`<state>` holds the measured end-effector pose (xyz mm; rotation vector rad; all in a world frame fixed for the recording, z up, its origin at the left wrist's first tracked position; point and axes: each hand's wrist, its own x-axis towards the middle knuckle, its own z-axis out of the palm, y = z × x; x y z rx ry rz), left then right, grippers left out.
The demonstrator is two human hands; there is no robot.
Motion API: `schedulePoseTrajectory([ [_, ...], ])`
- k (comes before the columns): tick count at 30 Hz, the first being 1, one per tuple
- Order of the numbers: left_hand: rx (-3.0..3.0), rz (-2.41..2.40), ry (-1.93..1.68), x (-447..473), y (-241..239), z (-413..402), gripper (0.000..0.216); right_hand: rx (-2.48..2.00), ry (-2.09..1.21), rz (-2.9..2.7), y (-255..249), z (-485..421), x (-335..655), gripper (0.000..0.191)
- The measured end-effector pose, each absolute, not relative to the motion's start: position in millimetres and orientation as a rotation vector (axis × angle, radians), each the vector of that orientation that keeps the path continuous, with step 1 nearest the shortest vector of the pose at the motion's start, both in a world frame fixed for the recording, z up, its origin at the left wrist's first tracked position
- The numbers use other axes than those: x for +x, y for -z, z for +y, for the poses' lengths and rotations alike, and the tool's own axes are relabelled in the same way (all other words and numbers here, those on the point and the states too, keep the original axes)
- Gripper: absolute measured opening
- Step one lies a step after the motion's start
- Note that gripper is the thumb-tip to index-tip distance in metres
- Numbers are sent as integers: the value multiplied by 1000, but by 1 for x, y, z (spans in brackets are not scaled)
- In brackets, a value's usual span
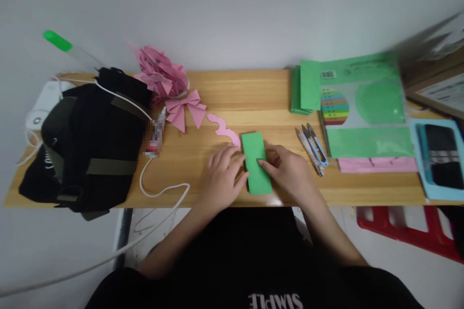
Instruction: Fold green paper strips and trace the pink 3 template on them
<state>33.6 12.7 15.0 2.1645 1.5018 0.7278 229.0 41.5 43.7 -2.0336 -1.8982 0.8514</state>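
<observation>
A narrow green paper rectangle [256, 174], apparently folded, lies near the table's front edge between my hands. My left hand [224, 176] rests at its left side, fingers spread and fingertips touching the edge. With thumb on top and fingers curled at the right edge, my right hand [288, 169] pinches the paper. A wavy pink paper cutout [225, 130] extends up and left from my left fingertips. Right of my right hand lie a pen [311, 152] and blue-handled thread snips [316, 145].
Pink paper bows [185, 110] and a glue tube [156, 135] lie left, beside a black bag [97, 145] and white cable [163, 192]. Green paper pieces [310, 87], a pack of green paper [369, 140] and a blue tray [435, 193] holding a phone [440, 140] occupy the right.
</observation>
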Motion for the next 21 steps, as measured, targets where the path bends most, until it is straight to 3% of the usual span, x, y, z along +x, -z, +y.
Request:
schedulePoseTrajectory([
  [5, 2514, 1314, -475, 43, -7, -3, 43, -1826, -575, -2140, -68, 70, 201, 24],
  [9, 2524, 1307, -471, 43, -1, -4, 43, -1814, -875, -2418, -76, 110, 165, 25],
  [14, 2509, 1345, -467, 44, 0, -4, 44, -2059, -828, -2453, -75, 133, 129, 39],
  [19, 2511, 1334, -418, 44, 0, -4, 46, -2071, -917, -2482, -75, 142, 122, 17],
  [21, 2506, 1326, -412, 44, 1, -4, 47, -2070, -940, -2451, -71, 143, 123, 18],
])
